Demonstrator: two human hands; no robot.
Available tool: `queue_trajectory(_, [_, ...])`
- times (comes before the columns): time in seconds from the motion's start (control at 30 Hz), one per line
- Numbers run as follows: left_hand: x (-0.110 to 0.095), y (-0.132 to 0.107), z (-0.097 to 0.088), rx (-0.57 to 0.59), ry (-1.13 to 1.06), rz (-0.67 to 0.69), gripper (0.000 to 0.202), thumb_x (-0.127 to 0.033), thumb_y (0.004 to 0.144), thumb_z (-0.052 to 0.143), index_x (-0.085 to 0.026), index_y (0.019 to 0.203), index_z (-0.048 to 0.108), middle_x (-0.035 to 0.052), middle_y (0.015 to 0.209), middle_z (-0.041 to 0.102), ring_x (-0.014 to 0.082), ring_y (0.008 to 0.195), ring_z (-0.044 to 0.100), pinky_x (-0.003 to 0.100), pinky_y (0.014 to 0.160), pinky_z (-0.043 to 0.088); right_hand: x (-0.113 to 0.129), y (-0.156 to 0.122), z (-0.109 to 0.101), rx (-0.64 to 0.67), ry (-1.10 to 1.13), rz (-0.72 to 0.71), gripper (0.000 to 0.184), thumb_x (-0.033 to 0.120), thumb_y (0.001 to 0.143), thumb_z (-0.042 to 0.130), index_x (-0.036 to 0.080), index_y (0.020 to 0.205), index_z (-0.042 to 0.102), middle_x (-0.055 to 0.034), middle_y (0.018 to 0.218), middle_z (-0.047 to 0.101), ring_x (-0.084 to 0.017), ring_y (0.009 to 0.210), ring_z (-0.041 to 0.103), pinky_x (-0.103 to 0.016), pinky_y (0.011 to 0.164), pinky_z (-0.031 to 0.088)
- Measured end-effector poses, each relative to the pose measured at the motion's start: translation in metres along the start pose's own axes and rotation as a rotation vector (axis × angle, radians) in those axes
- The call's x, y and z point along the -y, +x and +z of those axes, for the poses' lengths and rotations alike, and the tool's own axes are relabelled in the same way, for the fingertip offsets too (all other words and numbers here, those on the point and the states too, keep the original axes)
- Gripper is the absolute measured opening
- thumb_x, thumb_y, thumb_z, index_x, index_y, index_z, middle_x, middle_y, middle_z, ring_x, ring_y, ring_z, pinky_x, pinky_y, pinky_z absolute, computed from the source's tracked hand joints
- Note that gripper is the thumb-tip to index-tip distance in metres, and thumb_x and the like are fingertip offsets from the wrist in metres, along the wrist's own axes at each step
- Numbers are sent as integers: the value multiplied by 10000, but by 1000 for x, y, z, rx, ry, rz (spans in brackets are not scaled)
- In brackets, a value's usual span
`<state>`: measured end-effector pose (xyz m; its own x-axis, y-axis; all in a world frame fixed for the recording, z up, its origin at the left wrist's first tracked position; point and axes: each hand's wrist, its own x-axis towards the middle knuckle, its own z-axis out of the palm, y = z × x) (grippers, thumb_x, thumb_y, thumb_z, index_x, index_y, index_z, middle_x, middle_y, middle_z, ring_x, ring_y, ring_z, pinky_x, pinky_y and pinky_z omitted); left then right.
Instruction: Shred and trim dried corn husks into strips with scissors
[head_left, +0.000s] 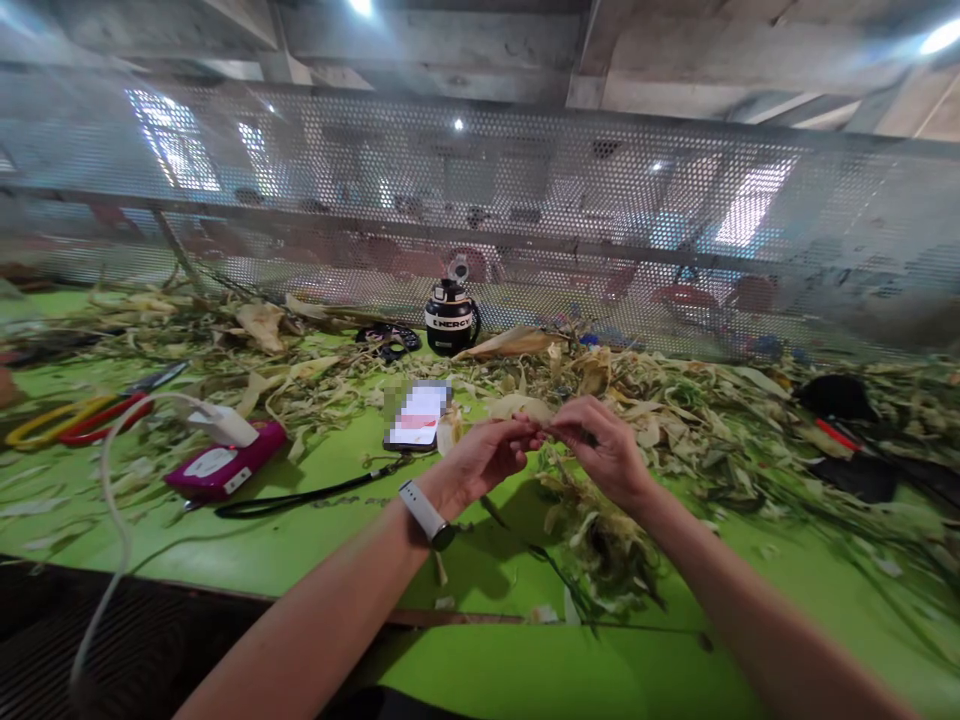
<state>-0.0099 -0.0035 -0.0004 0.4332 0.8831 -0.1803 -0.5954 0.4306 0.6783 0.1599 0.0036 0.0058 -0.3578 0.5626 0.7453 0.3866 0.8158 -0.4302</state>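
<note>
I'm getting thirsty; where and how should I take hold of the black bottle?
Probably grip the black bottle around its wide body, from the near side: it stands upright with its front uncovered, while the strap on its right and raised cap look less steady.

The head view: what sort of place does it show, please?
Probably a workshop or factory floor for handwork with plant material: dry plant scraps lie strewn over a green table, scissors lie at the left, and a perforated screen stands behind.
</note>
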Motion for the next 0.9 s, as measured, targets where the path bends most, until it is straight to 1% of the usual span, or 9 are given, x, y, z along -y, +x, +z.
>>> queue_trajectory(0.1, [0,0,1,-14,-14,2,129,-17,757,534,-87,664,591,17,573,575,32,475,518,77,399,388,-1,-1,1,2,12,17,91,279,825,571,242,755,616,-31,743,616,-173,738,573,-309,677,472])
queue_trajectory(0.2, [0,0,2,-24,9,36,85,-40,732,581,-82,666,614,14,590,582,31,485,514,84,401,379,-1,-2,2,-19,26,53,69,272,812,585,230,760,601,-29,744,600,-168,726,569,-304,669,473])
queue_trajectory(0.4, [3,2,-1,-43,66,62,32,-49,671,638,-80,678,638,31,623,622,47,516,548,109,415,374,6,-5,10,-18,147,293,122,318,805,575,205,781,538,-11,683,577,-140,603,559,-274,569,477])
queue_trajectory(0.47, [4,3,-3,-31,62,78,63,-86,678,646,-90,741,652,35,650,638,55,528,561,117,422,382,7,-4,12,-53,225,351,182,336,772,612,206,849,510,-1,693,575,-136,594,568,-270,562,483])
queue_trajectory(0.53, [6,4,-4,-15,57,92,128,-169,695,657,-96,800,658,42,673,646,66,544,573,125,427,389,8,-4,14,-79,297,379,304,336,752,632,212,976,466,13,710,566,-132,597,572,-264,553,484])
queue_trajectory(0.57, [6,4,-4,-12,63,99,167,-213,694,666,-100,816,657,44,681,647,72,551,577,131,431,394,8,-4,14,-80,319,382,354,326,754,630,214,1032,441,20,709,557,-128,596,567,-258,547,480])
queue_trajectory(0.63, [8,3,-4,-28,100,124,224,-268,657,702,-116,813,648,39,695,645,84,565,585,145,439,406,9,-3,14,-59,337,386,374,295,769,607,215,1084,423,31,695,527,-116,589,545,-240,532,468])
queue_trajectory(0.77, [9,1,-4,-68,250,213,283,-249,540,782,-147,746,617,6,707,631,97,595,591,159,454,414,11,-1,12,-52,418,441,334,239,738,593,222,1042,454,45,668,478,-100,553,502,-214,486,453])
queue_trajectory(0.9, [9,-1,-3,-41,406,265,268,-291,582,768,-150,764,632,8,746,642,92,619,586,165,480,424,13,2,8,-62,538,581,326,218,674,621,222,962,469,19,718,556,-111,587,534,-209,472,454])
